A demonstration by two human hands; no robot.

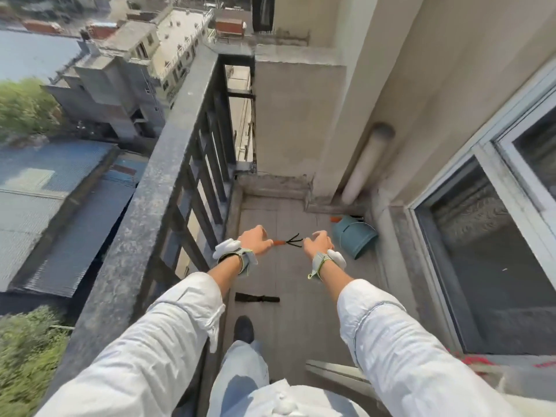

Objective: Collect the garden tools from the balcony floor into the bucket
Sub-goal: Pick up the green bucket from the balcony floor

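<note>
Narrow balcony floor [288,326] | head view: left hand [255,240] and right hand [319,243] both loosely open, empty, raised above hand rake [290,240] on floor | bucket [355,236] tipped over near wall | dark tool [257,298] nearer foot | risk: tools could roll out of the bucket unless righted; railing [180,164] gaps close.
</note>
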